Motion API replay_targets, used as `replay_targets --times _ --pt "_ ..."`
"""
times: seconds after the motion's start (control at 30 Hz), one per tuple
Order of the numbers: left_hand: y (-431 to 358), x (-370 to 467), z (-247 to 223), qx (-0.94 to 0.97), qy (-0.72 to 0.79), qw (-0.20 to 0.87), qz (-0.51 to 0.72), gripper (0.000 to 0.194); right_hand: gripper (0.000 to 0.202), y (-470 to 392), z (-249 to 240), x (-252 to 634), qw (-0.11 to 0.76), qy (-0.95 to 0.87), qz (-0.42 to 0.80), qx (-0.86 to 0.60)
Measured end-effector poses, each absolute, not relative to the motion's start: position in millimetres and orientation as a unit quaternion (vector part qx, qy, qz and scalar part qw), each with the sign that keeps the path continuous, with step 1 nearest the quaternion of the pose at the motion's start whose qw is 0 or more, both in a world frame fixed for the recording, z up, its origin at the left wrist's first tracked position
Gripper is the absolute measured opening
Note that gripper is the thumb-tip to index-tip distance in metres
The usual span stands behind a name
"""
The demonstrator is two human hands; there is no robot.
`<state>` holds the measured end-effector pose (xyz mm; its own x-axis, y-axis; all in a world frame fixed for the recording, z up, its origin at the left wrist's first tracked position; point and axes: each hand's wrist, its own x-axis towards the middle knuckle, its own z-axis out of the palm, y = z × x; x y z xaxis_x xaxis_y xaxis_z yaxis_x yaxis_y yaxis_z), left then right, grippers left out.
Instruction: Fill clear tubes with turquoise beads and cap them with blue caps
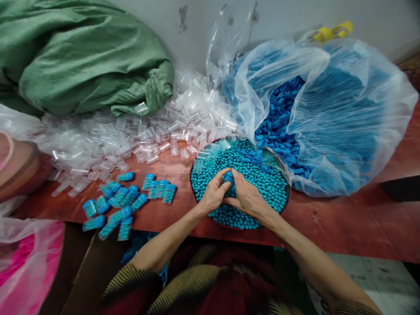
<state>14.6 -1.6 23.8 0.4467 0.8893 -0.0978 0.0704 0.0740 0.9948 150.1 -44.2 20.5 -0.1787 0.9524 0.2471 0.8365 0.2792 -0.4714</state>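
Both my left hand and my right hand are closed round a small container with a blue cap, their fingertips meeting at its top. The fingers cover much of the container, so its contents are hard to make out. Just beneath them is a wide round basin full of small turquoise balls. Several clear empty tubes and loose blue caps lie on the balls along the far side. Left of the basin, several ball-filled containers with blue caps rest on the red table.
A heap of clear empty tubes spreads across the back left, below a green sack. At right, a translucent bag spills blue caps toward the basin. A pinkish tub stands far left, above a pink bag.
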Motion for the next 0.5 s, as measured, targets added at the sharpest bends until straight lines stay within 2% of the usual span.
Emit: replay_targets --times 0.23,0.5 --pt "-5 13 30 0.569 0.383 0.657 0.312 0.045 0.073 -49 13 142 0.269 -0.736 0.061 -0.618" --pt "-14 23 36 0.509 0.446 0.636 0.371 0.027 0.065 -46 17 134 0.305 -0.724 0.059 -0.616"
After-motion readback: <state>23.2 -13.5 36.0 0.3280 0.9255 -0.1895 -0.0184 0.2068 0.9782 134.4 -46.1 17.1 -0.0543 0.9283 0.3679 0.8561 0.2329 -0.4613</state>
